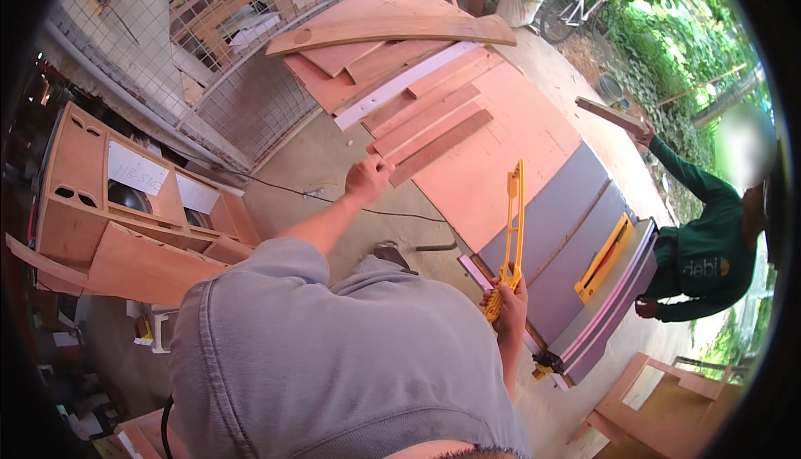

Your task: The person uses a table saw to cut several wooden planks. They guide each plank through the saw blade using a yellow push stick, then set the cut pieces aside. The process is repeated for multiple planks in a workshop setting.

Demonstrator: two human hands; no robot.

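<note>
My left hand [368, 181] is closed at the near end of a narrow reddish wood strip [442, 147], which lies on the pink-topped table [521, 129]. Its fingertips are partly hidden. My right hand [510, 299] grips a long yellow plastic push stick [516, 209] by its lower end, with the slotted bar pointing up and away from me. Beside it is the grey table saw top [542, 246], where a yellow slotted insert [604, 259] is set near the fence [613, 300].
Several boards and a long curved plank [392, 33] lie at the table's far end. At right, a co-worker in green [709, 242] holds up a wood piece [609, 114]. A wooden cabinet [150, 200] stands left. A black cable [334, 202] crosses the floor.
</note>
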